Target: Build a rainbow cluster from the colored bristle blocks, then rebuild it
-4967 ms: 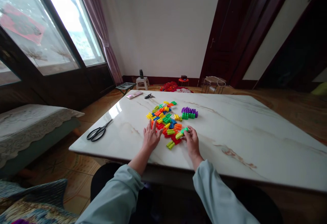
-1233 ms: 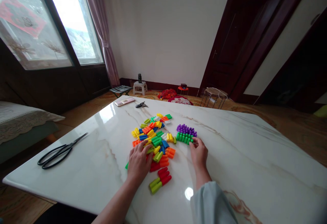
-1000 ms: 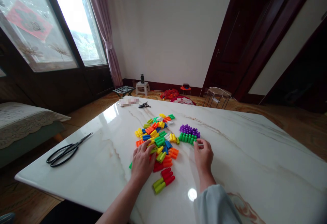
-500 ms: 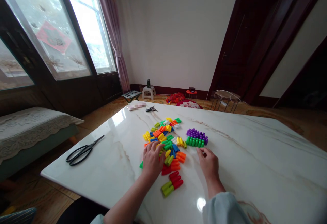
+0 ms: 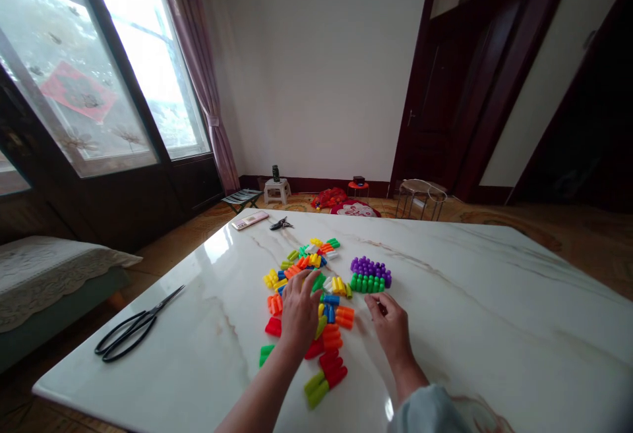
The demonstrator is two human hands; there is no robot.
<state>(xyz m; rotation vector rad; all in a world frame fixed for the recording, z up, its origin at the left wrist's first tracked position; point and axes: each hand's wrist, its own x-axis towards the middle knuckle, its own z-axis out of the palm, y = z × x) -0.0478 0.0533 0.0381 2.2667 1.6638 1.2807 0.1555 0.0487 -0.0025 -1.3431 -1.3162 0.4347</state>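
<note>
A loose heap of coloured plastic blocks (image 5: pixel 337 286), made of joined rounded tubes, runs down the middle of the table. Over the heap's left side, my left hand (image 5: pixel 301 308) has its fingers stretched forward and apart, beside a green block (image 5: pixel 320 281); its palm covers several pieces. To the right, my right hand (image 5: pixel 390 322) is closed with fingers curled and thumb against them; what it holds, if anything, is hidden. Just beyond it stand a green row of blocks (image 5: pixel 366 283) and purple rows (image 5: pixel 370 267), packed tightly together with their round ends up.
Black-handled scissors (image 5: pixel 133 327) lie at the left of the white marble-look table (image 5: pixel 475 327). Near the far edge are a phone (image 5: pixel 250 220) and small dark pliers or clippers (image 5: pixel 281 223). Red and lime blocks (image 5: pixel 326 378) lie nearest me.
The camera view has shifted, so the table sits lower and further left. My left hand remains over the heap, its fingers further forward. My right hand stays curled by the green row.
</note>
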